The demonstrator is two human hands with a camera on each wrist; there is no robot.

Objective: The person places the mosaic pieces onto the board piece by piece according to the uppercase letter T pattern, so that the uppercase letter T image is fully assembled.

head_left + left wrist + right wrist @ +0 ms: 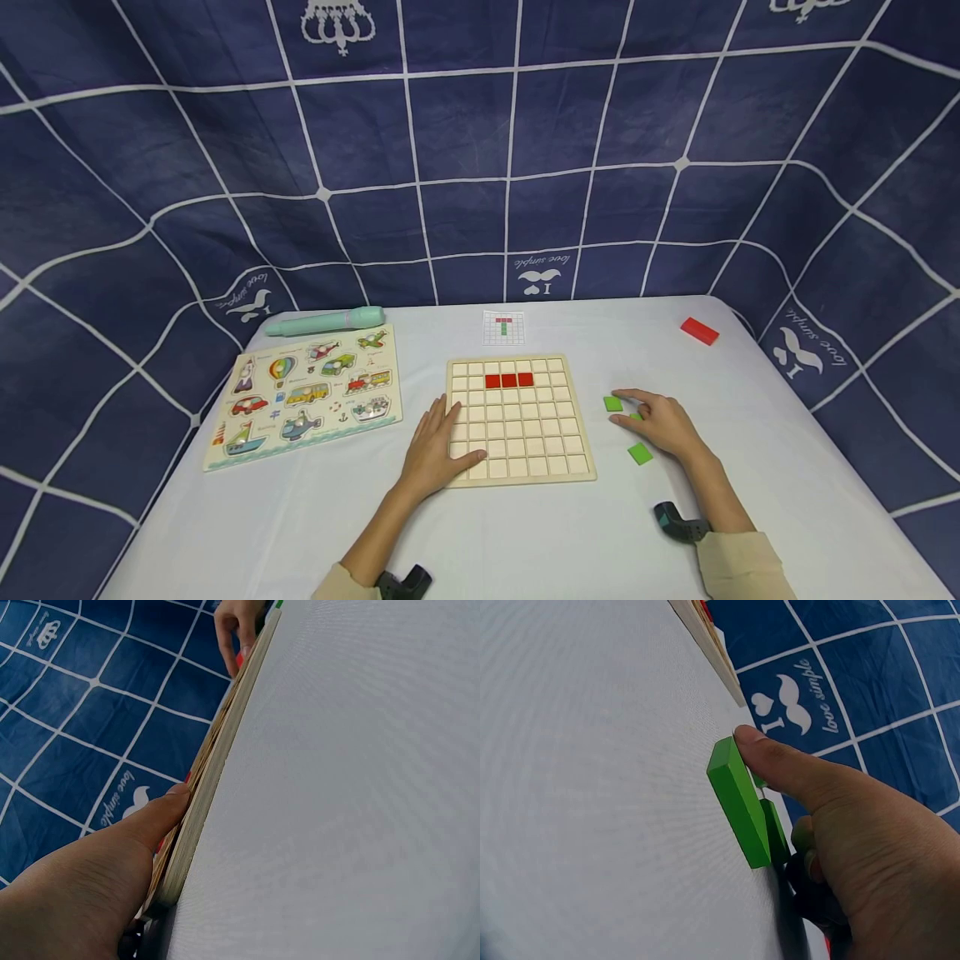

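My left hand [431, 450] rests on the left edge of a square wooden grid board [517, 483], its fingers straight and the thumb spread over the cells. Three red square tiles [509, 381] sit side by side in a row near the top of the grid. To the right of the board, my right hand [663, 425] hovers low over several green square tiles [640, 453], thumb and index finger apart. One green tile [612, 403] lies by those fingertips, and another is partly hidden under the hand. The right wrist view shows the thumb near a green tile [735, 802] from the side.
A small printed card [503, 328] with a red and green grid pattern lies behind the board. A red block [700, 331] is at the back right. On the left are a vehicle picture puzzle [303, 396] and a mint-green tube-shaped object [326, 322].
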